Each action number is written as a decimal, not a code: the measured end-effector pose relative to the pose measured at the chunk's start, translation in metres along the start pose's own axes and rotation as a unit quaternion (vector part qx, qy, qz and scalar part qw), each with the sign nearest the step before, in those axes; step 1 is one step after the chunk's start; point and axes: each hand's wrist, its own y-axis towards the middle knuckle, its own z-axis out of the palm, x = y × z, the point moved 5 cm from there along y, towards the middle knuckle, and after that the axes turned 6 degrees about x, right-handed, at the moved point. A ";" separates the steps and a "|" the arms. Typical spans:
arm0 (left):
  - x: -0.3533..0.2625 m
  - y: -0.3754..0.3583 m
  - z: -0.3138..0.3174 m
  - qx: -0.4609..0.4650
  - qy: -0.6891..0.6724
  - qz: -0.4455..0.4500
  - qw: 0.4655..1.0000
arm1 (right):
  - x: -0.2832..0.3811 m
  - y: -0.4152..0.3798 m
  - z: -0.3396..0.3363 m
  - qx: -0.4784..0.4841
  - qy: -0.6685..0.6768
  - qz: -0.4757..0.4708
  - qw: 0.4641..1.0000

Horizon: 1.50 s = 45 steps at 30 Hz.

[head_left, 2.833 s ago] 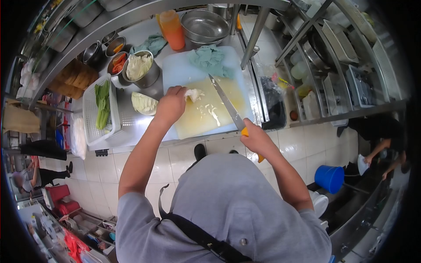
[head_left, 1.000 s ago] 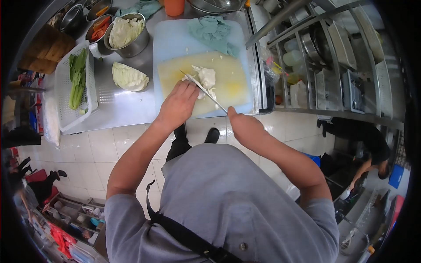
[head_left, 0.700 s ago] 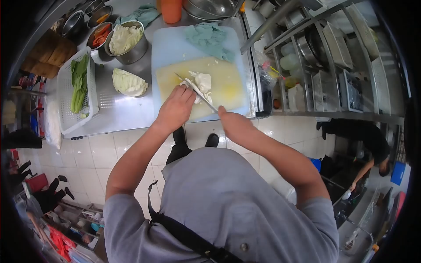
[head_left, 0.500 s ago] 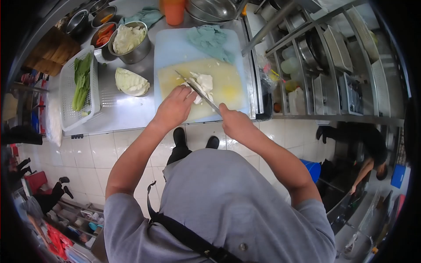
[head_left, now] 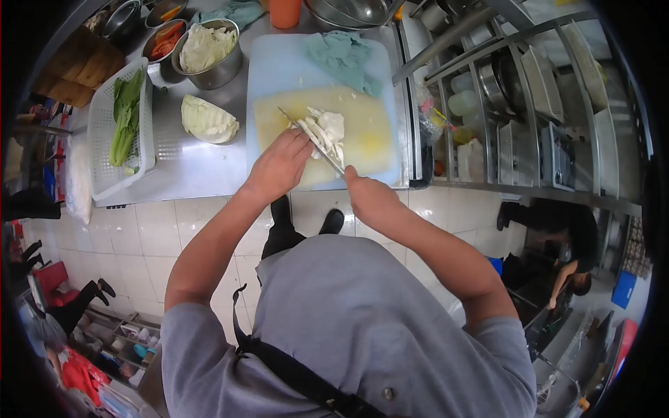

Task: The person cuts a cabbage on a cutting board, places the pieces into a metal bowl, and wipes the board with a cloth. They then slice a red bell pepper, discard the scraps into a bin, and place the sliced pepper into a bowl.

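My right hand is closed round the handle of a kitchen knife. Its blade slants up and left across the board, beside the fingertips of my left hand. Those fingers are bent and pressed together, holding down white cut cabbage on the left of the blade; part of it is hidden under them. Loose white slices lie right of the knife. Under everything is a yellowish cutting board, resting on a larger pale-blue board.
Left on the steel counter are a cabbage wedge, a metal pot of cut cabbage and a white basket with leafy greens. A green cloth lies on the blue board. Racks stand right; other people work nearby.
The knife's handle and my right hand have shifted slightly left. My left hand stays against the cabbage, and the slices right of the blade look more spread. The whole view has tilted a little.
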 end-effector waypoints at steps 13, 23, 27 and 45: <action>0.000 -0.006 -0.001 -0.042 0.034 0.007 0.999 | -0.002 -0.038 -0.020 -0.023 -0.035 -0.027 0.999; -0.002 -0.005 -0.004 -0.056 0.027 -0.002 0.998 | 0.011 -0.071 -0.045 0.039 -0.071 -0.006 0.997; -0.002 -0.004 -0.005 -0.061 0.027 0.001 0.998 | 0.012 -0.064 -0.042 0.059 -0.067 0.003 0.996; 0.034 0.049 -0.002 0.233 -0.051 0.017 0.971 | -0.051 -0.051 -0.043 -0.085 0.152 0.119 0.977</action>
